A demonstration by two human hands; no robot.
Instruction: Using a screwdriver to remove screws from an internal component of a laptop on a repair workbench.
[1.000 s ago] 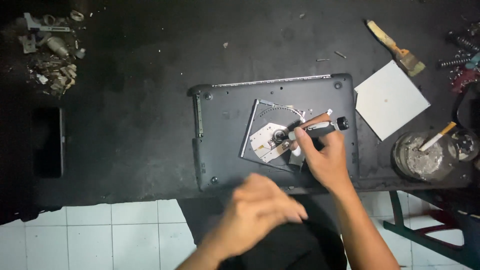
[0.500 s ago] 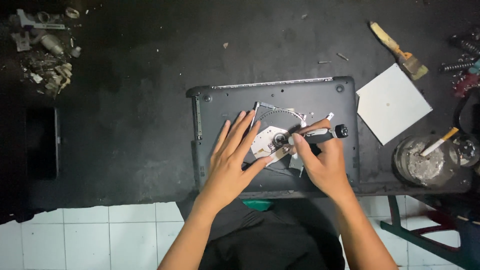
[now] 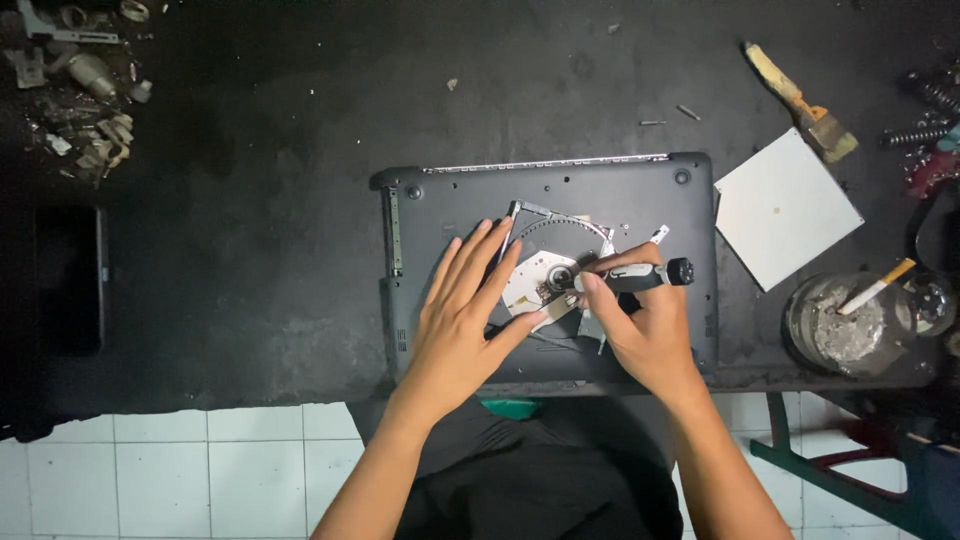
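Head view, looking straight down on a dark worktop (image 3: 250, 250). Laptop (image 3: 548, 265) lying bottom-up near the front edge, with a small silver drive part (image 3: 540, 280) resting on its middle. Left hand (image 3: 465, 325) spread flat and open, fingers fanned, pressing on the laptop shell and touching the drive part's left edge. Right hand (image 3: 645, 330) closed around a screwdriver (image 3: 635, 278), tip aimed into the hub of the drive part, just beside the left fingertips.

Risks, as judged from this layout:
- Tip slipping out of the screw head and stabbing toward the left fingers, so close alongside; caused by a tilted shaft or too much push.
- Stripped screw head from a poorly seated tip. Cannot tell whether the tip sits square in the screw; too small to see.
- Drive part sliding on the smooth shell, being loose and held only at one edge.
- Thin wire near the part, below it, snagging under a palm or the tool.
- Freed screw rolling off the shell and vanishing on the black surface or over the front edge onto the tiled floor (image 3: 150, 470).
- Right elbow swinging out toward the glass jar (image 3: 835, 325) and white square plate (image 3: 785, 205), both near on the right.

Brush (image 3: 800, 100) and scrap pile (image 3: 80, 90) well apart, no hazard.
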